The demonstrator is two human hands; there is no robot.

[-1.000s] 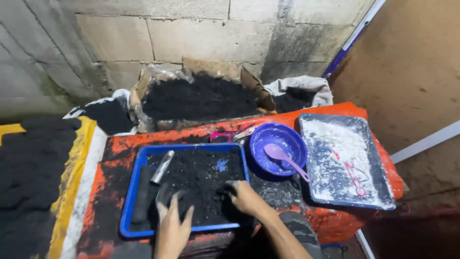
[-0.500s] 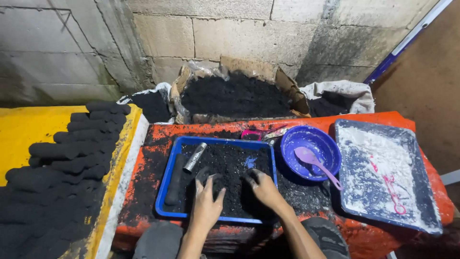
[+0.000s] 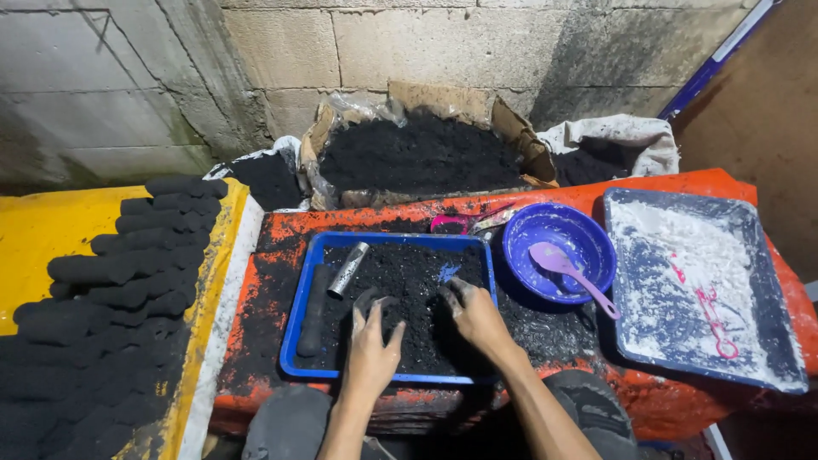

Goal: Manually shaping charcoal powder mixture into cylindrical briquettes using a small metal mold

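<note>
The fingers (image 3: 365, 304) of the left hand (image 3: 372, 351) and the right hand (image 3: 477, 313) are dirty with black powder (image 3: 409, 285), so their tips are hard to see. The black rolls (image 3: 111, 290) on the left run off the near edge. The white tray (image 3: 699, 285) is cut off at its near right corner.

Grey block wall (image 3: 426, 43) behind; orange table (image 3: 716, 183); yellow surface (image 3: 51, 230) left.

Counted two hands, left (image 3: 371, 351) and right (image 3: 477, 315). One blue tray (image 3: 300, 317) of black mix, one metal tube (image 3: 348, 270), one dark rod (image 3: 312, 311). One blue bowl (image 3: 588, 243), one purple spoon (image 3: 569, 266). One grey tray (image 3: 771, 319) of white powder. One cardboard box (image 3: 520, 140), two sacks (image 3: 635, 136) (image 3: 256, 170). Black briquettes (image 3: 111, 273) at left: too many to number.
</note>
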